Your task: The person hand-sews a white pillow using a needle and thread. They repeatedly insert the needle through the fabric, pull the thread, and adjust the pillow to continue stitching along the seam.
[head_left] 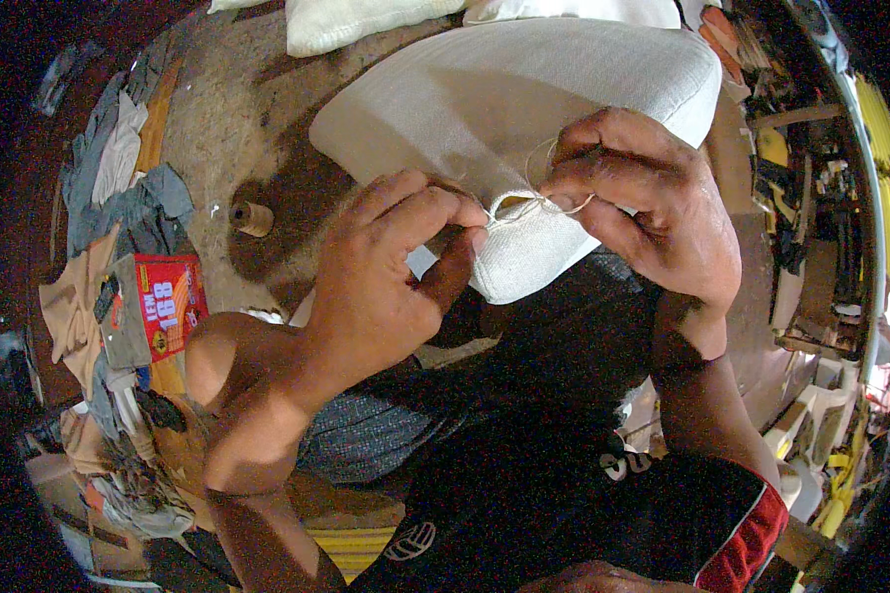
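Observation:
A large off-white cushion (504, 94) lies in front of me, its near corner pointing toward my body. At that corner, my left hand (376, 272) pinches the edge of the cloth between thumb and forefinger. A raised, looped fold of cloth (516, 203) stands up beside those fingertips. Close by on the right, my right hand (653, 198) has its fingers closed on a thin pale thread (530, 163), which curves in loose loops by the fold. Whether a needle is in the right fingers cannot be seen.
A brown thread spool (253, 218) stands on the worn board to the left. Beyond it are a red and grey box (168, 301) and heaped dark cloths (153, 208). More white cushions (376, 22) lie at the far side. Clutter and yellow pieces (875, 128) line the right.

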Available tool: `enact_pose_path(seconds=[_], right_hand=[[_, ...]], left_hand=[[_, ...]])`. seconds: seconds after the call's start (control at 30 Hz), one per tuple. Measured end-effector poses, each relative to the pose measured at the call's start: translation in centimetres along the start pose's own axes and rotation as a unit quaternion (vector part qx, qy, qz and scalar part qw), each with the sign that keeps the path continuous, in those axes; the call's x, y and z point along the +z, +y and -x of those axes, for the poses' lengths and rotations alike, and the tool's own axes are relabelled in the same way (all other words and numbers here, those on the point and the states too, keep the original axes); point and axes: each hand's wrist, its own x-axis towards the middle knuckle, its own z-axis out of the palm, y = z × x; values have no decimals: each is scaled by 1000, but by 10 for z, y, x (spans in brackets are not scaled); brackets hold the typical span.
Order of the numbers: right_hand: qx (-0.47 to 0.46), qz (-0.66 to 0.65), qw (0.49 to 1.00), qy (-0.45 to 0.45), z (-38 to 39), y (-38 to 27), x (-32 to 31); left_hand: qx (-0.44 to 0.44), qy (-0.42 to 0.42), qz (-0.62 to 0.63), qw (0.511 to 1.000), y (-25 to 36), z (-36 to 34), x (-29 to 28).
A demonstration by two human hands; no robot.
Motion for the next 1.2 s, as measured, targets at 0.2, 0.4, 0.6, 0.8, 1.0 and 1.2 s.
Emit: enact_pose_path(seconds=[0.2,0.4,0.6,0.8,1.0,1.2], right_hand=[[93,-61,974,198,0,2,-4],[122,-118,955,242,1,0,-2],[113,-106,969,194,5,3,-10],[144,-303,881,334,17,10,-5],[100,-425,685,583,15,18,-18],[83,-291,708,638,9,15,-9]], left_hand=[[11,35,23,999,-3,0,2],[29,48,-9,998,-1,-3,-3],[32,50,-15,998,2,-5,-4],[42,39,-6,998,-2,-5,-5],[59,56,4,997,0,-9,-8],[70,91,-14,993,16,-15,-6]])
